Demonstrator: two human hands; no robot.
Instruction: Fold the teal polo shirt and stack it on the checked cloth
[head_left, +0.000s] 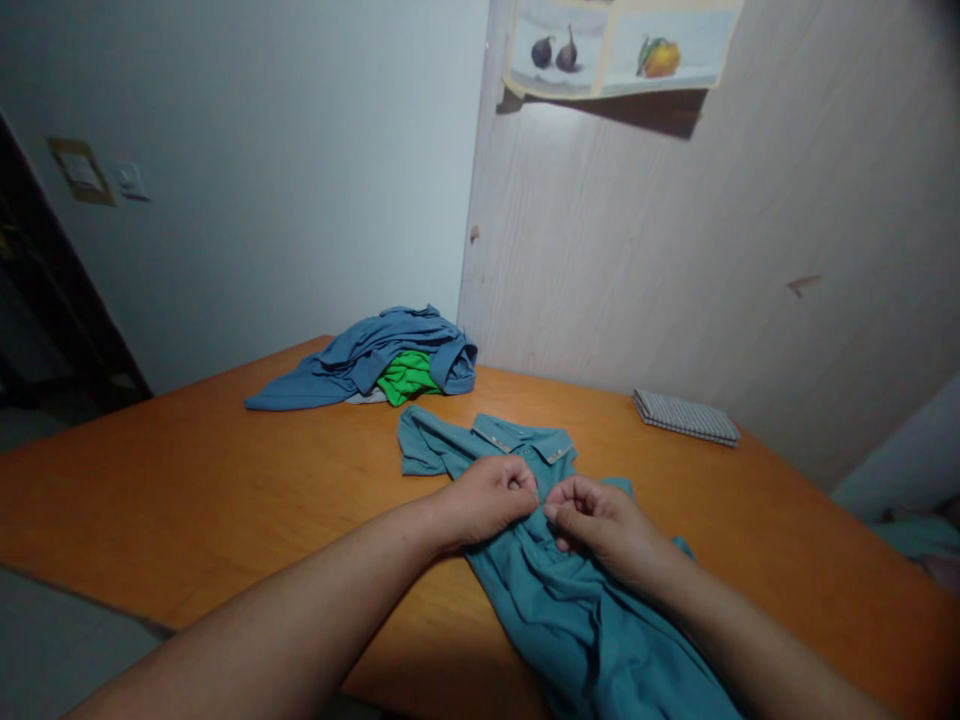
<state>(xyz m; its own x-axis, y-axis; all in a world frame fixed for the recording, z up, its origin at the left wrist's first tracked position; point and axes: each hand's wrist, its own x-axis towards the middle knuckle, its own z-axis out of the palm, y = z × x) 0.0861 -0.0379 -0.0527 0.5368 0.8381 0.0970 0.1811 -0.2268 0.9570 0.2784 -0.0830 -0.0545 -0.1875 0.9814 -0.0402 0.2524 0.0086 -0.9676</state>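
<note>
A teal polo shirt (555, 610) lies on the orange wooden table (187, 490), collar toward the wall, its lower part hanging over the near edge. My left hand (487, 497) and my right hand (596, 522) sit side by side just below the collar. Both hands are closed in a pinch on the shirt's front placket. The fingertips of both nearly meet at the middle of the shirt.
A heap of blue clothing (375, 355) with a bright green garment (407, 375) in it lies at the back of the table by the wall. A folded striped cloth (684, 416) lies at the back right. A wooden panel (675, 250) stands behind the table.
</note>
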